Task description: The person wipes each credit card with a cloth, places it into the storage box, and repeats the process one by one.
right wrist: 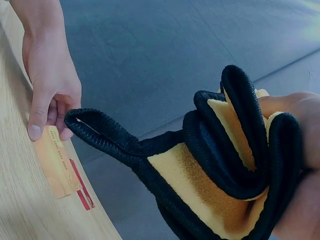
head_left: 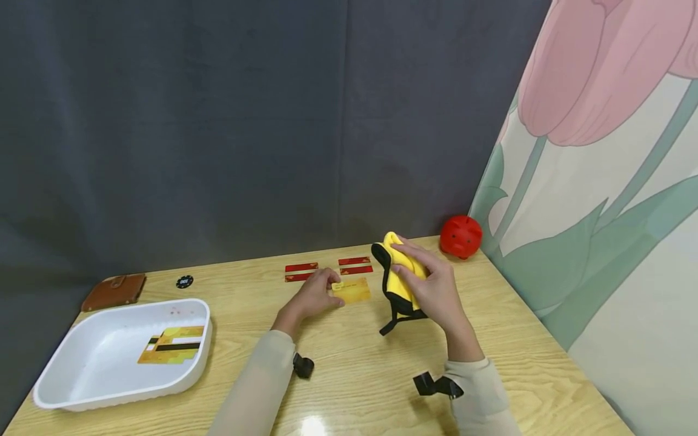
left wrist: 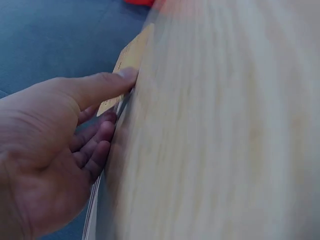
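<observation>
i can see the left hand (head_left: 313, 294) pinching a gold card (head_left: 355, 291)'s end. the right hand (head_left: 438, 290) grips a bunched, black-edged yellow cloth (head_left: 399, 286) nearby.

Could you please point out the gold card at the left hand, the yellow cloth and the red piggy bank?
Gold card (head_left: 354, 290): head view, on its upper face.
Yellow cloth (head_left: 399, 285): head view, on its yellow side.
Red piggy bank (head_left: 460, 237): head view, on its front.

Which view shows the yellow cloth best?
Right wrist: the yellow cloth fills much of that frame, its folds close up. The head view shows it smaller, partly covered by the right hand gripping it; the left wrist view doesn't show it.
</observation>
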### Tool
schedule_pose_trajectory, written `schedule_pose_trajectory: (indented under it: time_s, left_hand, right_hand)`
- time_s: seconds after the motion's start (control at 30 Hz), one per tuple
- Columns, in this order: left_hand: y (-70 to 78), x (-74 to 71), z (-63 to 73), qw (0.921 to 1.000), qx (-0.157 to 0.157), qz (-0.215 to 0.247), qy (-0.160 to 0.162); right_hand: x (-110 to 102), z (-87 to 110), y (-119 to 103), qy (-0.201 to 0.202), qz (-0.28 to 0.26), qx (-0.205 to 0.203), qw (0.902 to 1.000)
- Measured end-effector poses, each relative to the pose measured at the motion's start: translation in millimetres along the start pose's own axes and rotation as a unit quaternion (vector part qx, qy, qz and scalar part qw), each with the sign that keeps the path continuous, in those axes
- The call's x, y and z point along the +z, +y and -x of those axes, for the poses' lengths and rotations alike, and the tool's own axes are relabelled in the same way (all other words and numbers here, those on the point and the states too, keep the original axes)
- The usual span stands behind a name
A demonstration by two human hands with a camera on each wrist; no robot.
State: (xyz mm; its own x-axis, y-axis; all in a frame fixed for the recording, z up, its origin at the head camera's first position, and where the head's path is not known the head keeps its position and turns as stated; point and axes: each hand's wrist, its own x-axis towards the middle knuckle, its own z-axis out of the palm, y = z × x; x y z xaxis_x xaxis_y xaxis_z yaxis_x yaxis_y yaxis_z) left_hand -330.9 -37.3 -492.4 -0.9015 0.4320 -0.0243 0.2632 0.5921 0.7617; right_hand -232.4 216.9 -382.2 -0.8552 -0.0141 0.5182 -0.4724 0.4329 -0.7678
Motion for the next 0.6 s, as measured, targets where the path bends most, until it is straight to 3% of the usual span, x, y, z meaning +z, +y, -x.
schedule_pose_trajectory:
  time_s: [0.33, 0.47, 0.6]
  left_hand:
    - [-9.2, 6.1, 6.6, 0.9969, 0.054, 0.025, 0.051]
    - [-13.3, 6.6, 11.3, 0.9927, 0.058, 0.089, 0.057]
    - [-12.1, 3.9, 21.5, 0.9832, 0.051, 0.165, 0.058]
  right_hand:
    - [0.6, -0.6, 3.2, 0.001, 0.012, 0.010, 0.9999]
    - [0.6, -0.6, 3.7, 0.003, 0.008, 0.007, 0.9999]
    - [1.0, -0.4, 3.4, 0.001, 0.007, 0.009, 0.9999]
